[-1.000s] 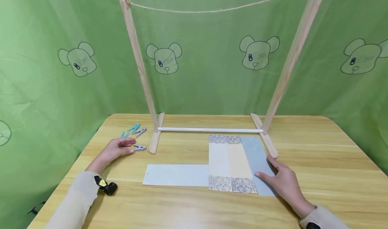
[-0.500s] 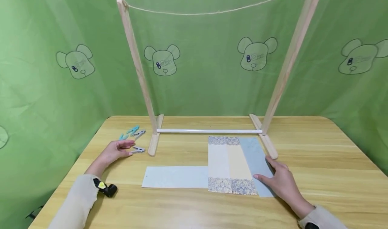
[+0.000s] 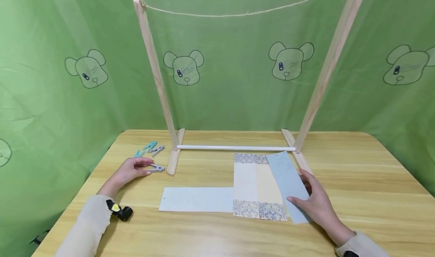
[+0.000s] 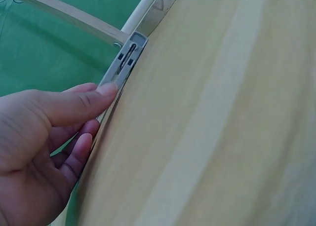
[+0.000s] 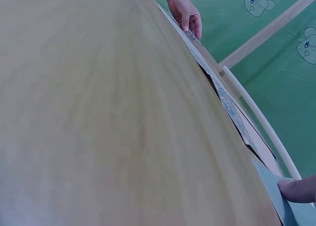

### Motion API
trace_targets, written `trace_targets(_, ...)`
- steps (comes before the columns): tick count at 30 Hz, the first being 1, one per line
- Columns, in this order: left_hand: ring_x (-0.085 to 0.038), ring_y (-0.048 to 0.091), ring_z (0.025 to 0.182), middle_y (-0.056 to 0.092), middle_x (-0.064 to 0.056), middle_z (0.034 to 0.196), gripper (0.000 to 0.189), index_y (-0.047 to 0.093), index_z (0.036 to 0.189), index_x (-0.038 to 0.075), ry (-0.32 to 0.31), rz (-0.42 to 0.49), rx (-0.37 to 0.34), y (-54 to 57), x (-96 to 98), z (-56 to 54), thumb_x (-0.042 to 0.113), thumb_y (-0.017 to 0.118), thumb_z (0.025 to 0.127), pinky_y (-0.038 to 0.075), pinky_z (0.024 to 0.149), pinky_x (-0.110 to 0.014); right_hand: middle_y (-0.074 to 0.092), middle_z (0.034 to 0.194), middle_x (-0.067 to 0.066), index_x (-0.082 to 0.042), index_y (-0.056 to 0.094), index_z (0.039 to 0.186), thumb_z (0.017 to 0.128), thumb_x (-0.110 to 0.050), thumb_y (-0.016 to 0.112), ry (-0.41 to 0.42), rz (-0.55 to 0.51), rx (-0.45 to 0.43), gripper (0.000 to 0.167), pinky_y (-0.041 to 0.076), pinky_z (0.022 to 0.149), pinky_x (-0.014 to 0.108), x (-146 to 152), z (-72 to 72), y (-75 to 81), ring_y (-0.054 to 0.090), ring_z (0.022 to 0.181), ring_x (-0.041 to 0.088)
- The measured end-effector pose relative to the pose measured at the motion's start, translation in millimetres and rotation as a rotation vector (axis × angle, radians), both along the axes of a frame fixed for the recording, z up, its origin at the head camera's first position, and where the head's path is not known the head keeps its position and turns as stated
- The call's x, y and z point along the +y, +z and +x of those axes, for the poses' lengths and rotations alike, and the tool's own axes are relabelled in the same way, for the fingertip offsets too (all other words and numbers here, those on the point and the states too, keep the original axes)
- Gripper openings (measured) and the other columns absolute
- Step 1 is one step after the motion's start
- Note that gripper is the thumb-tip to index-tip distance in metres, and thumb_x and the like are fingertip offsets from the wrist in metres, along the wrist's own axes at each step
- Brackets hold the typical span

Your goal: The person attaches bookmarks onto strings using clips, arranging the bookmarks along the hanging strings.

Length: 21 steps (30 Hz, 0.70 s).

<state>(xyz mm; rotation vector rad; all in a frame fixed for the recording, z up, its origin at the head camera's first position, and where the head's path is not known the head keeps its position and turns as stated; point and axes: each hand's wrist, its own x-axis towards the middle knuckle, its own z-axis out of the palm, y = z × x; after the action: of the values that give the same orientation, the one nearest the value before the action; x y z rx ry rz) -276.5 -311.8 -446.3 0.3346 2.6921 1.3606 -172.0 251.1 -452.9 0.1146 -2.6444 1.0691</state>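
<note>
1. Blue strip [image 3: 293,187]: 4 o'clock from centre of head view, tilted, top end leaning toward 11. Seems to lap the cream card's edge.
2. Right hand [image 3: 317,200]: narrow grip on the strip's long edge, thumb on the face, fingers curled at the far side; probably so the edge can lift.
3. Grey clip [image 3: 157,168]: 8 o'clock. Left hand [image 3: 130,171] pinches its handle end, thumb on top, nose free toward 3, likely to leave the biting end usable.
4. Lace-edged cards [image 3: 245,181]: 9 o'clock of strip, flat.
5. Pale strip [image 3: 197,199]: meets the cards at their 8 o'clock, flat.
6. Spare clips [image 3: 150,146]: 11 o'clock of held clip, presumably grouped for easy reach.
7. Wooden frame [image 3: 154,68]: 12 o'clock, behind the papers, string [image 3: 221,15] sagging across its top.
</note>
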Motion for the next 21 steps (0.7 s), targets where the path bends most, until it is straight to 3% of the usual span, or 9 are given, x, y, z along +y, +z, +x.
trace_targets(6, -0.015, 0.056, 0.100, 0.061, -0.015, 0.117, 0.044, 0.059, 0.123, 0.002, 0.011, 0.023, -0.016, 1.8, -1.4, 0.7, 0.026, 0.068, 0.087, 0.048, 0.083, -0.021, 0.052, 0.124, 0.029, 0.001, 0.033, 0.141, 0.072, -0.001, 0.078, -0.047, -0.032, -0.039, 0.082, 0.040, 0.066, 0.007, 4, -1.6, 1.8, 0.054, 0.094, 0.026)
trace_targets(12, -0.007, 0.054, 0.096, 0.059, -0.020, 0.121, 0.044, 0.056, 0.126, -0.001, 0.044, 0.107, -0.011, 5.1, -1.4, 0.7, 0.022, 0.066, 0.089, 0.046, 0.081, -0.017, 0.057, 0.119, 0.029, 0.008, 0.041, 0.134, 0.080, 0.002, 0.070, -0.110, -0.161, -0.039, 0.061, 0.045, 0.067, 0.002, 6, -5.0, 3.2, 0.048, 0.083, -0.011)
trace_targets(16, -0.003, 0.058, 0.095, 0.061, -0.014, 0.117, 0.050, 0.050, 0.129, -0.004, 0.067, 0.220, -0.051, 7.6, 0.9, 1.5, 0.017, 0.068, 0.087, 0.049, 0.084, -0.016, 0.061, 0.114, 0.026, 0.008, 0.050, 0.128, 0.088, -0.006, 0.064, -0.160, -0.233, -0.076, 0.044, 0.045, 0.068, 0.001, 8, -7.0, 3.6, 0.047, 0.079, -0.018)
trace_targets(18, -0.003, 0.059, 0.094, 0.063, -0.007, 0.112, 0.052, 0.049, 0.130, -0.005, 0.065, 0.282, -0.064, 8.6, 2.4, 1.5, 0.015, 0.068, 0.086, 0.051, 0.084, -0.017, 0.065, 0.109, 0.019, 0.007, 0.053, 0.126, 0.090, -0.011, 0.063, -0.177, -0.254, -0.121, 0.042, 0.046, 0.068, 0.002, 9, -8.7, 5.3, 0.049, 0.079, -0.018)
trace_targets(21, -0.005, 0.060, 0.094, 0.063, 0.003, 0.105, 0.054, 0.047, 0.131, -0.006, 0.057, 0.351, -0.070, 11.5, 4.9, 1.2, 0.011, 0.069, 0.085, 0.051, 0.084, -0.018, 0.070, 0.096, -0.003, 0.006, 0.053, 0.127, 0.090, -0.019, 0.065, -0.170, -0.325, -0.193, 0.045, 0.049, 0.067, 0.006, 13, -11.5, 10.6, 0.053, 0.078, -0.015)
